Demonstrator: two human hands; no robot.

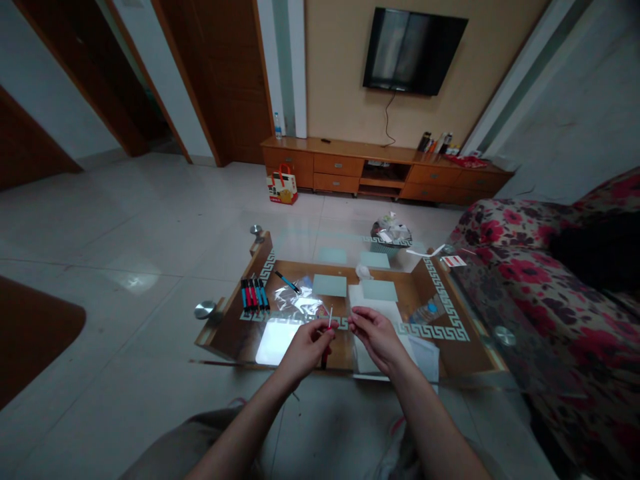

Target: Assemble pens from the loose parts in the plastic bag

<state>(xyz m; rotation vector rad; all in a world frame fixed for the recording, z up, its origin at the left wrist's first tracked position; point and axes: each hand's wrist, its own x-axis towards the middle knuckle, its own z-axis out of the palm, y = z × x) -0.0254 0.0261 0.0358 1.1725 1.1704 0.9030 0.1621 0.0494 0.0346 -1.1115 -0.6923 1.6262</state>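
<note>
Over the near edge of the glass coffee table, my left hand is closed around a red pen. A thin white stick, like a refill, points up out of its top. My right hand is just to the right, apart from the pen, thumb and fingertips pinched together. Whatever it may hold is too small to make out. To the left lies a row of several blue and red pens with black ends. One blue pen lies apart, by a clear plastic wrapper.
White papers and a plastic bottle show at the table's right half. A red-and-white card is near the flowered sofa. Beyond the table stand a filled waste basket and a paper bag.
</note>
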